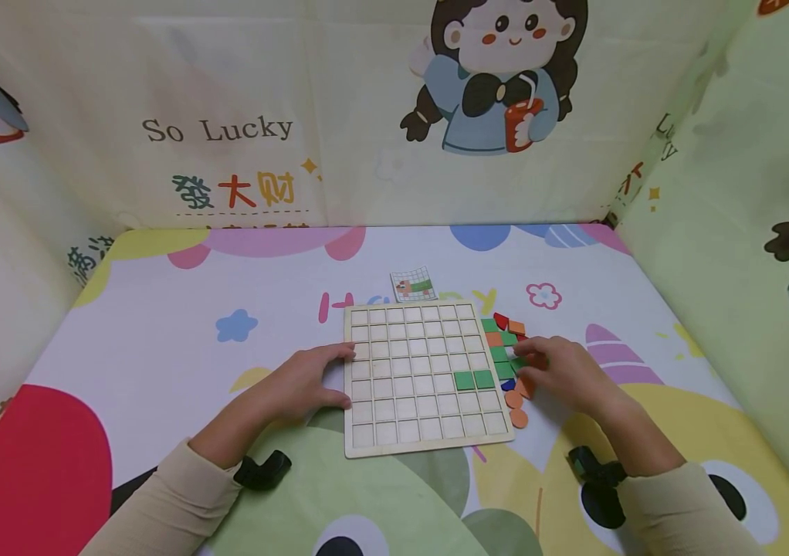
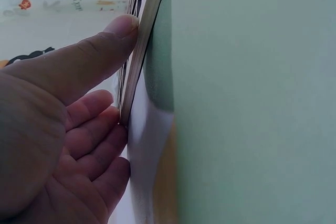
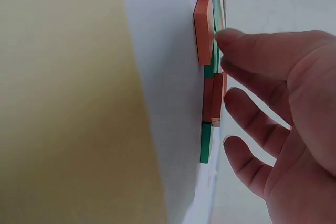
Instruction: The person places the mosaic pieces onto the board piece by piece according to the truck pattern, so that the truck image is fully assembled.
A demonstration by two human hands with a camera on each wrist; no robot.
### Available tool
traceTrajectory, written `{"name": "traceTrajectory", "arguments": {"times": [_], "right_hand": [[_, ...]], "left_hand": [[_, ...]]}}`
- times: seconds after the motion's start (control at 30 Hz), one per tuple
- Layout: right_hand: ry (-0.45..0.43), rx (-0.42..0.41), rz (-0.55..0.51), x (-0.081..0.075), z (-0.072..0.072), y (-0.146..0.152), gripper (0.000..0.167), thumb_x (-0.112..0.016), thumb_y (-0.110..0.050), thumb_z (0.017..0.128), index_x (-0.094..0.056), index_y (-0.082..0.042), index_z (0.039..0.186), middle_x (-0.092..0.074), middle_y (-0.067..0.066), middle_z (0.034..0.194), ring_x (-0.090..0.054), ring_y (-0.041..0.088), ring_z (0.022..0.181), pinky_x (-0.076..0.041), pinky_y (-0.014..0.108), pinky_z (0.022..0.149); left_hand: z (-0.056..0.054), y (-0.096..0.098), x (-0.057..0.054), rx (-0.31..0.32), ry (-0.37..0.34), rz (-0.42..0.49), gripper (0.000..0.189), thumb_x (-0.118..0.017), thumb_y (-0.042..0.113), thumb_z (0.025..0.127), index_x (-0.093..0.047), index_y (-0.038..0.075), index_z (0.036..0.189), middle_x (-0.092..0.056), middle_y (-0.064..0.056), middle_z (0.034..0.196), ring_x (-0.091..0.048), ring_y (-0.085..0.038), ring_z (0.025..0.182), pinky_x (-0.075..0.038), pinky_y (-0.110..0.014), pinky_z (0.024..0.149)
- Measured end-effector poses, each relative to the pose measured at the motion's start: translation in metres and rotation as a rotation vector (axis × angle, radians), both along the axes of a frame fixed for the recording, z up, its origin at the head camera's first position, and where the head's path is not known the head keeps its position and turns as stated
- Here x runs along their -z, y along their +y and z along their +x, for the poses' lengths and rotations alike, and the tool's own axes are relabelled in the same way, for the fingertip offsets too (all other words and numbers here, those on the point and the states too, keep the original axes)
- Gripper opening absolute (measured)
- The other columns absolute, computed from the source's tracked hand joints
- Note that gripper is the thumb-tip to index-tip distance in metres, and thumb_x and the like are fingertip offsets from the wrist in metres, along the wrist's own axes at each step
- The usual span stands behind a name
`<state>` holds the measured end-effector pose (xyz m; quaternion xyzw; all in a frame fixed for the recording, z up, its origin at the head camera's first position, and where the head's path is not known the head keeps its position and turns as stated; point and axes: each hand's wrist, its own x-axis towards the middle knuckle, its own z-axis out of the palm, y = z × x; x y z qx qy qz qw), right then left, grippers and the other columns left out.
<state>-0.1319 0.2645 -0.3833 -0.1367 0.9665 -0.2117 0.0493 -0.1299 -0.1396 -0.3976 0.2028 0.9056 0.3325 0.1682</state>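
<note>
A wooden grid board (image 1: 429, 447) lies on the table, with two green square tiles (image 1: 464, 380) side by side in cells near its right edge. My left hand (image 1: 300, 382) rests against the board's left side. In the left wrist view its thumb and fingertips touch the board's edge (image 2: 137, 61). Over the loose tiles on the right reaches my right hand (image 1: 564, 374), fingers loosely bent, tips right at a green tile (image 1: 518, 363). The right wrist view has its thumb close by an orange piece (image 3: 203, 30), with nothing showing gripped.
Beyond the board lies a small card (image 1: 414, 287) with a coloured grid picture. Orange discs (image 1: 519, 418), a blue piece (image 1: 508, 384), a red piece (image 1: 501, 320) and several green squares crowd the board's right side. A printed curtain (image 1: 353, 100) stands behind the table.
</note>
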Motion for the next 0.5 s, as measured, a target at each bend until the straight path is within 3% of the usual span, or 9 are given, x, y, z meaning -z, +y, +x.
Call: {"name": "traceTrajectory", "arguments": {"times": [0.5], "right_hand": [[-0.009,-0.017,0.062,0.0011,-0.0036,0.0019,0.036,-0.080,-0.012,0.085,-0.071,-0.003,0.119,-0.065,0.014,0.105,-0.054,0.032,0.094,-0.053,0.049,0.082]], "left_hand": [[-0.0005,0.0000,0.0001,-0.008,-0.011,-0.006,0.071,-0.085,0.021,0.082,-0.052,0.006,0.143,-0.046,-0.007,0.152,-0.040,-0.032,0.139,-0.035,-0.048,0.112]]}}
